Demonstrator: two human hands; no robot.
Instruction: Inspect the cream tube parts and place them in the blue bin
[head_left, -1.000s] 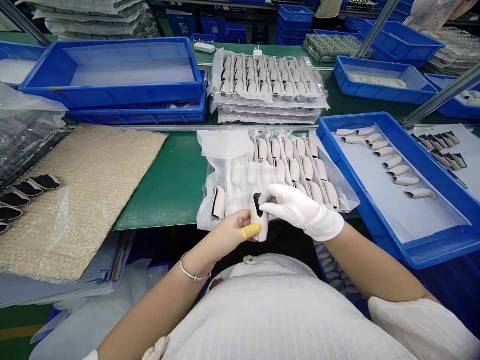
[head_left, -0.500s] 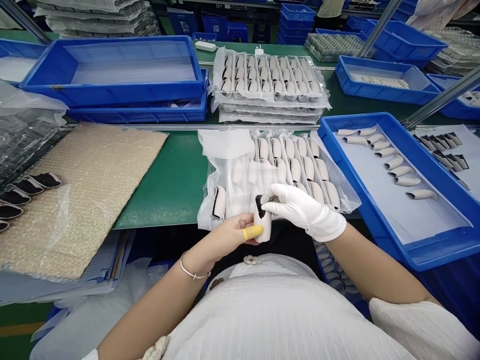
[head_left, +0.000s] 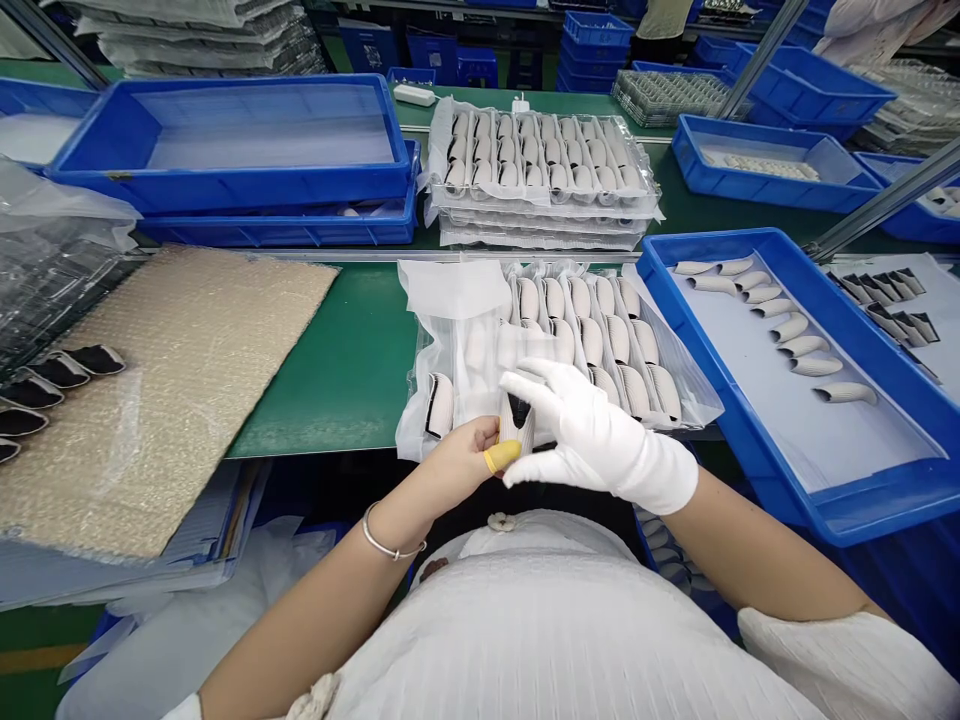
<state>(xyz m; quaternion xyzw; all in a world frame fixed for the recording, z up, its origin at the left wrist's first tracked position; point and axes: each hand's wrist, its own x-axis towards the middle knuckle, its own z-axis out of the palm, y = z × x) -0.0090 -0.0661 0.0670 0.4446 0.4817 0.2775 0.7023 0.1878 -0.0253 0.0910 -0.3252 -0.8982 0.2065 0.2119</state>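
While the left hand grips a pale ribbed shell, black inside, right hand wide open

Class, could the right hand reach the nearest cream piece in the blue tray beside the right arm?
Probably yes. The right hand is open; the left hand holds another piece. Only the blue tray's rim seems to stand in the way, and nothing covers the nearest cream piece.
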